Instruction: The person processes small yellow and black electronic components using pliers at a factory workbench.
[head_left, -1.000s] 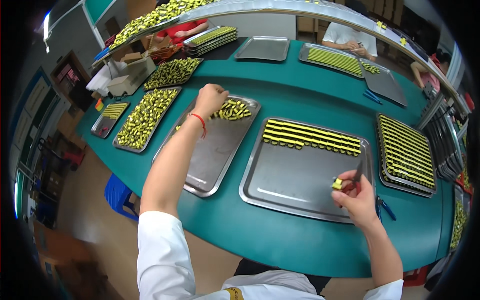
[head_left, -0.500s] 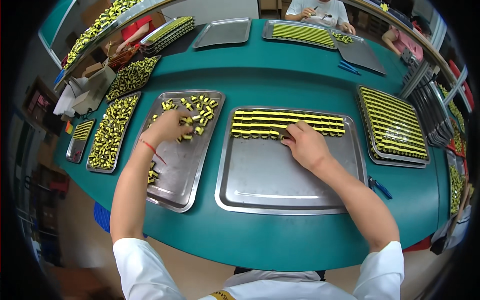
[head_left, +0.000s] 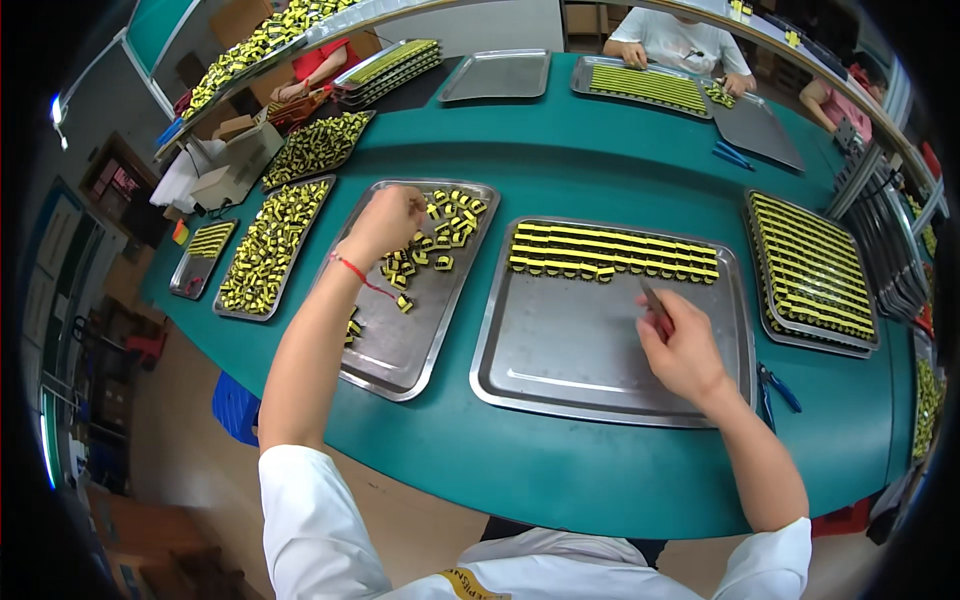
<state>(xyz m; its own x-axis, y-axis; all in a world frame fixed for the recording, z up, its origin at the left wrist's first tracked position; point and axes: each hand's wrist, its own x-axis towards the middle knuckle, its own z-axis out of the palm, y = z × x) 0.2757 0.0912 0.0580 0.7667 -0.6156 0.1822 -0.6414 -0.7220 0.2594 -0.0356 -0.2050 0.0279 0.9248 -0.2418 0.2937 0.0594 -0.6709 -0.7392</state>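
Note:
My left hand (head_left: 385, 225) is over the far part of a metal tray (head_left: 395, 370), its fingers curled together above loose black-and-yellow parts (head_left: 457, 217). Whatever those fingertips hold is hidden. My right hand (head_left: 685, 345) grips a slim dark pointed tool (head_left: 652, 297) with a reddish part, its exact kind unclear. That hand hovers over a larger metal tray (head_left: 560, 385), apart from the neat rows of black-and-yellow parts (head_left: 610, 250) along its far side. One part sticks out at the near edge of these rows.
Stacked trays (head_left: 815, 270) of lined-up parts stand at the right, with blue-handled pliers (head_left: 775, 388) before them. Trays heaped with parts (head_left: 270, 250) lie at the left. Across the green table (head_left: 480, 480), a person (head_left: 680, 45) works at another tray (head_left: 640, 88).
My right hand has drawn back from the rows toward me and to the right, tool included. My left hand has shifted toward its tray's far edge. The whole view has turned slightly.

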